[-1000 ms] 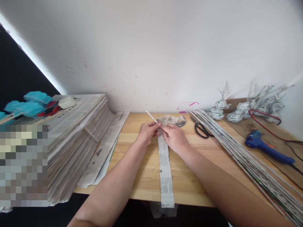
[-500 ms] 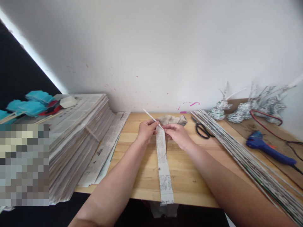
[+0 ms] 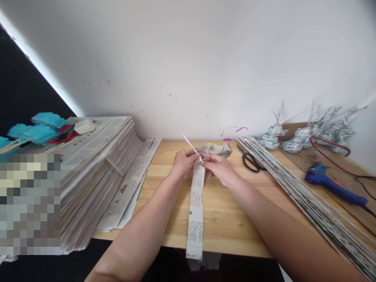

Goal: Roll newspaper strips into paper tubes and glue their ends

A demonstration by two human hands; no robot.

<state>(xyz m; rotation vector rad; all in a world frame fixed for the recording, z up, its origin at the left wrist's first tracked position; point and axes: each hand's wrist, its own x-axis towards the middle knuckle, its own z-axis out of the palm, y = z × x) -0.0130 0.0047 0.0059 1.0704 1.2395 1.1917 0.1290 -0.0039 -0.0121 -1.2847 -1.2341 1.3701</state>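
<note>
A long newspaper strip (image 3: 196, 211) hangs down toward me over the wooden table (image 3: 232, 223), its lower end past the front edge. The strip's far end is rolled into a thin white paper tube (image 3: 190, 143) that points up and to the left. My left hand (image 3: 185, 161) pinches the tube between thumb and fingers. Close beside it, my right hand (image 3: 216, 164) pinches the rolled part where the flat strip begins. Behind my hands lies a crumpled greyish cloth (image 3: 214, 149).
On the left stands a tall newspaper stack (image 3: 117, 156) with blue pieces (image 3: 47, 127) on top. To the right are black-handled scissors (image 3: 251, 161), a bundle of rolled paper sticks (image 3: 296, 199), a blue glue gun (image 3: 335, 187) and several woven paper figures (image 3: 293, 139).
The strip's lower end has swung to the left. The tube's tip has shifted slightly right, and both hands keep their pinch at nearly the same place.
</note>
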